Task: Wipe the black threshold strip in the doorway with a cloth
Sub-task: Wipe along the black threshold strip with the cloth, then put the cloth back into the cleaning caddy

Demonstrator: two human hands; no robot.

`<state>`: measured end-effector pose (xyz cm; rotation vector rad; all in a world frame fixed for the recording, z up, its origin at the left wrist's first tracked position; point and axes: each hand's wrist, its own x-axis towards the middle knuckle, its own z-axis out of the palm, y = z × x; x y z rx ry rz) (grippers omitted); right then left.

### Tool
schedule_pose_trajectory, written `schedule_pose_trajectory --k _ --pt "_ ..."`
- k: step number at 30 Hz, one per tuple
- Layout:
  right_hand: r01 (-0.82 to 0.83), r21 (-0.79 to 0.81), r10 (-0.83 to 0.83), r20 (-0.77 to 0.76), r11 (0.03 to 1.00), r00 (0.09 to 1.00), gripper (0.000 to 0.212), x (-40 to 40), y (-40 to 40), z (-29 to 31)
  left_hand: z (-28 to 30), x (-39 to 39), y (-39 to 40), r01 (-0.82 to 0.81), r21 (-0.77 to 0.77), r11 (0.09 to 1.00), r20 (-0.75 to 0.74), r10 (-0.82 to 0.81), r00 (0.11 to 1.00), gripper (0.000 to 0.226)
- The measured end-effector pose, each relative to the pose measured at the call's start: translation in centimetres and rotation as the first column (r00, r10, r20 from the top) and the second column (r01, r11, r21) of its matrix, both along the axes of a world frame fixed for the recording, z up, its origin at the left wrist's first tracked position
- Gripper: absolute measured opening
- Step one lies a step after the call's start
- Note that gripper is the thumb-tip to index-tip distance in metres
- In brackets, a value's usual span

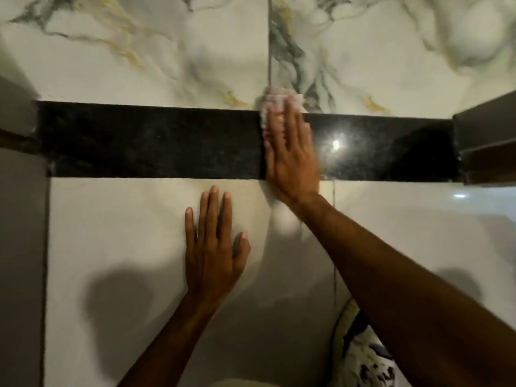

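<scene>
The black threshold strip [150,143] runs left to right across the doorway between pale floor tiles. My right hand [290,155] lies flat across the strip near its middle, fingers pointing away, pressing a white cloth [275,100] whose far edge shows beyond my fingertips; the image is blurred here. My left hand [213,247] rests flat and spread on the near cream tile, just short of the strip, holding nothing. A bright light glints on the strip to the right of my right hand.
Marbled white tiles with grey and gold veins [167,51] lie beyond the strip. A dark door frame [485,143] stands at the right end, a grey wall edge [19,219] at the left. Patterned clothing [360,356] shows at the bottom.
</scene>
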<state>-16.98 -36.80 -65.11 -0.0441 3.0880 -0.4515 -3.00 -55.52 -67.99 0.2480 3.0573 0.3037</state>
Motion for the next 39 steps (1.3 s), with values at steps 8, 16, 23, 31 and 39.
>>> schedule_pose_trajectory --k 8,16,23,31,39 --pt "0.245 0.014 -0.245 -0.014 0.969 0.97 0.061 10.1 10.2 0.6 1.2 -1.3 4.3 0.21 0.015 0.978 0.06 -0.21 0.976 0.076" --pt "0.077 -0.034 -0.077 0.0 0.996 0.997 0.062 6.0 10.9 -0.4 0.6 -1.8 9.3 0.338 -0.004 0.941 0.047 -0.338 0.94 0.074" --pt "0.589 0.014 -0.59 0.015 0.808 0.808 0.062 7.5 18.6 0.8 0.7 -1.9 10.1 0.36 -0.011 0.933 0.048 -0.359 0.932 0.074" --pt "0.415 -0.131 -0.367 0.285 0.9 0.886 0.092 8.4 13.3 4.6 5.4 -2.0 10.3 0.383 -0.06 0.922 0.248 -0.358 0.9 0.077" --pt "0.779 -0.273 -0.381 0.751 0.565 0.539 0.065 19.4 9.7 28.0 31.5 2.1 10.1 0.557 -0.084 0.826 0.305 -0.51 0.804 0.073"
